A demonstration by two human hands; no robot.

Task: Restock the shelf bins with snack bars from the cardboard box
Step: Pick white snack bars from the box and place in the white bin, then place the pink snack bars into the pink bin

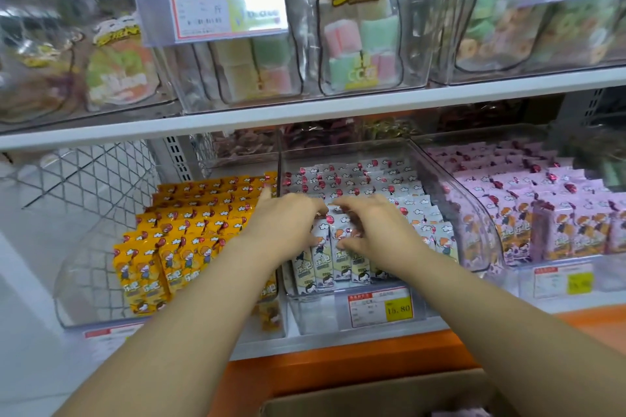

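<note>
Your right hand [369, 230] is pinching the front rows of white snack bars [333, 247], thumb low on the wrappers and fingers curled over their tops. Your left hand [288, 223] is bending its fingers onto the same packet tops with the index finger pointing up. Whether it is gripping or only pressing cannot be told.

The bars are standing upright in the middle clear bin [315, 315], so you are probably squaring up or seating a batch. Be pressing the tops level and pushing the rows back together, keeping the printed faces forward and the packets upright rather than leaning.

Just to your left, yellow snack bars [189, 230] are filling the neighbouring bin, and your left wrist is crossing the clear wall between them, so be lifting clear of it. To the right, pink snack bars [542, 213] are sitting behind a curved clear wall. A price tag [381, 306] is hanging on the bin front below your hands.

The upper shelf [305, 108] is overhanging the bin and limiting headroom. The cardboard box [372, 396] is waiting low at the frame's bottom edge, near your forearms, its contents mostly hidden
</note>
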